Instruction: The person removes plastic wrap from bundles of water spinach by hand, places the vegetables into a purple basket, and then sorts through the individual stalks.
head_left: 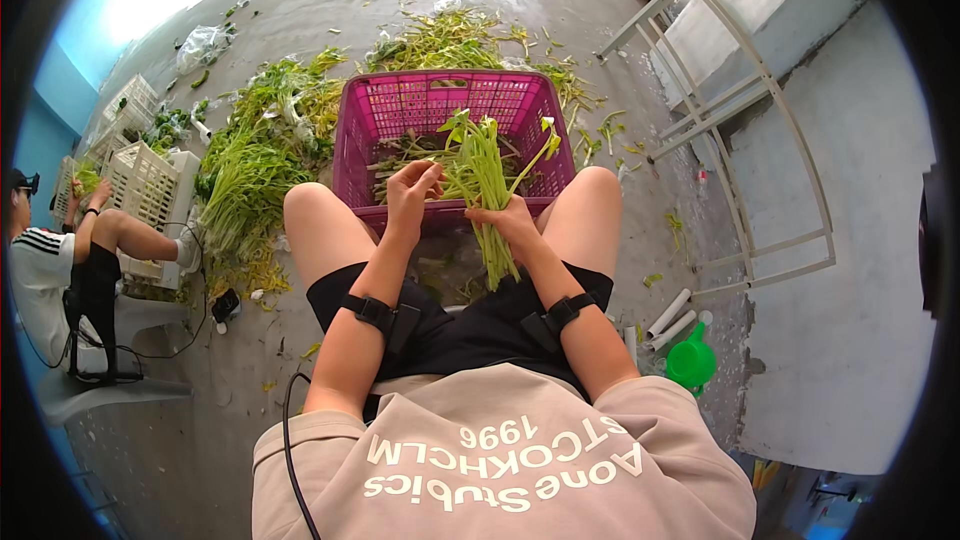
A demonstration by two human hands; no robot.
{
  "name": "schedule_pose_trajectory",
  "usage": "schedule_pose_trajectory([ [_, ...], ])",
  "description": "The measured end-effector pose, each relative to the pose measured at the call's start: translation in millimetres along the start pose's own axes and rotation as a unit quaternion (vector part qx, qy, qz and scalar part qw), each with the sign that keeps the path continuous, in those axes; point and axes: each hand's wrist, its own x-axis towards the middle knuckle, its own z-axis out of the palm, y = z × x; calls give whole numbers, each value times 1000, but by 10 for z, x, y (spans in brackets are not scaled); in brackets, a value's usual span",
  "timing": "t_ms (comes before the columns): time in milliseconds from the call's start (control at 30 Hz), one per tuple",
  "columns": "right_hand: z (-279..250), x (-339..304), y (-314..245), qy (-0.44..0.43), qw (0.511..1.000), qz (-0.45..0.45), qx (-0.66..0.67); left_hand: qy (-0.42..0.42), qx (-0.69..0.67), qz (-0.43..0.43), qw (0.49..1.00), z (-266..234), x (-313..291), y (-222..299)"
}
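Observation:
My right hand (pixel 507 221) is closed round a bunch of long green vegetable stems (pixel 482 166), with a few pale leaves at the top. The stems stand nearly upright, their lower ends hanging between my thighs. Just left of the bunch, my left hand (pixel 410 192) has its fingers drawn together in a pinch; whatever is between them is too small to make out. Both hands are over the near rim of a magenta plastic crate (pixel 352 155), which stands in front of my knees. Loose stems (pixel 405 152) lie inside it.
A big heap of green stems (pixel 245 175) covers the floor left of the crate, and trimmings (pixel 440 40) lie beyond it. At the far left another person (pixel 60 250) sits by pale crates (pixel 140 185). A metal frame (pixel 745 120) and a green plastic vessel (pixel 690 360) are on the right.

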Motion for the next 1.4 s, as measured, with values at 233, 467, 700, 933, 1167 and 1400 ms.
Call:
schedule_pose_trajectory([
  [233, 54, -14, -48, -26, 998, -1, -61, 34, -73, -25, 996, -22, 45, -48],
  [467, 74, 16, 4, -48, 997, -29, -50, 40, -56, 55, 996, -24, 97, -170],
  [700, -4, 9, 121, -77, 986, -92, -119, 151, -196, 104, 963, -112, 258, 22],
  [933, -88, 134, 87, 63, 990, -62, 112, 55, 20, -29, 998, -419, 139, 12],
  [1167, -192, 112, 83, 148, 973, -39, 176, -249, 480, -53, 840, 30, -63, -273],
  [1400, -194, 176, 106, 47, 973, -34, 221, -279, 240, -43, 929, 74, -89, -487],
])
